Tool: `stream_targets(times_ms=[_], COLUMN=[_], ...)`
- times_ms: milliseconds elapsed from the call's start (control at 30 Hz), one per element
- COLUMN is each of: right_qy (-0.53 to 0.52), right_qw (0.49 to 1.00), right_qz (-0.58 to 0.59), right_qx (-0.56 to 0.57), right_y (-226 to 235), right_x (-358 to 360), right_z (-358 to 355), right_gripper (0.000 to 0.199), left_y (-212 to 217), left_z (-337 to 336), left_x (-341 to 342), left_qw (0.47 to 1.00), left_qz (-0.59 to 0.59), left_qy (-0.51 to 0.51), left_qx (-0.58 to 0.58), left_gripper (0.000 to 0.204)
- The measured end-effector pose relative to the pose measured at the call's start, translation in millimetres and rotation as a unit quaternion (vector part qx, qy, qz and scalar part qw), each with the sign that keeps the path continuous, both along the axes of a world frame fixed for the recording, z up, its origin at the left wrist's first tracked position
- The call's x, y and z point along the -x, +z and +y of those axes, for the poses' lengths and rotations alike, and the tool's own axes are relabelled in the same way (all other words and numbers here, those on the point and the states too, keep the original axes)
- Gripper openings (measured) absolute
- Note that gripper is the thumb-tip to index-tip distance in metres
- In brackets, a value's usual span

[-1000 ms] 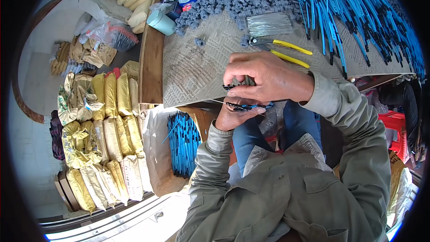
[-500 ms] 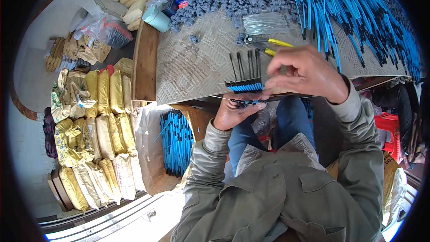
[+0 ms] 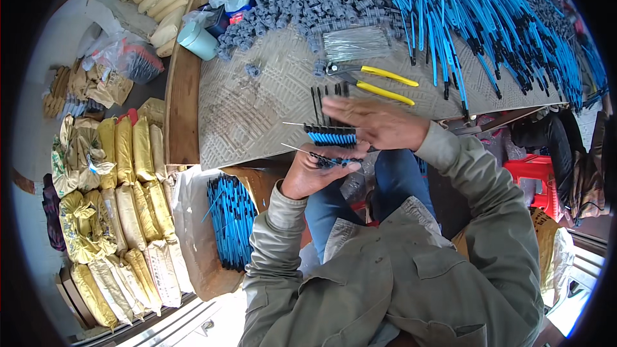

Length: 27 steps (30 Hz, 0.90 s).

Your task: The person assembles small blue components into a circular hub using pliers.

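My left hand is closed around a flat row of blue-and-black tubes, held just off the table's front edge. Thin black rods stand up from the row. Two thin metal wires stick out to its left. Over the right part of the row is my right hand, its fingers stretched out flat across the black rods and slightly blurred. Whether it presses on them, I cannot tell. Just beyond, yellow-handled pliers lie on the table, next to a clear tray of metal wires.
Grey plastic fittings are heaped at the table's back. Many blue tubes with black ends lie at the right. A pale green cup stands by the wooden edge. Lower left are a sack of blue tubes and stacked yellow packages.
My right hand has swung left over the black rods, its fingers going from curled to stretched out. The wires now stick out further left. The whole view has shifted.
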State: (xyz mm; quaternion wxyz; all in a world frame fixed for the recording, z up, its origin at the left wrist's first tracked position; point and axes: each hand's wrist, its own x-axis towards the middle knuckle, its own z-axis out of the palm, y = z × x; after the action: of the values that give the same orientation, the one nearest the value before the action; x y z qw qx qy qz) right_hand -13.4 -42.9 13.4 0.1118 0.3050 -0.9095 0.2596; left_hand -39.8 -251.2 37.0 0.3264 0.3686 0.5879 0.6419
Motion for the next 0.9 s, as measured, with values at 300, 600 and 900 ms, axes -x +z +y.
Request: stream_targets(times_ms=[300,600,900], right_qy=[0.078,0.1,0.081], right_qw=[0.995,0.979,0.995], right_qz=[-0.011,0.098,-0.031], right_qx=[-0.056,-0.148,0.048], right_y=[-6.8,-4.9,-14.0], right_x=[18.2,28.6,10.3], right_z=[-7.1,1.0,-14.0], right_gripper=[0.054,0.055,0.058], left_y=[-34.7,-15.9,7.2], left_z=[-8.6,-19.2,-49.4], left_x=[-8.8,-7.0,-8.3], left_qw=[0.997,0.988,0.983], left_qz=[0.017,0.142,0.11], left_qy=[-0.014,-0.054,-0.109], left_qx=[-0.073,0.035,0.1], left_gripper=[0.026,0.046,0.055])
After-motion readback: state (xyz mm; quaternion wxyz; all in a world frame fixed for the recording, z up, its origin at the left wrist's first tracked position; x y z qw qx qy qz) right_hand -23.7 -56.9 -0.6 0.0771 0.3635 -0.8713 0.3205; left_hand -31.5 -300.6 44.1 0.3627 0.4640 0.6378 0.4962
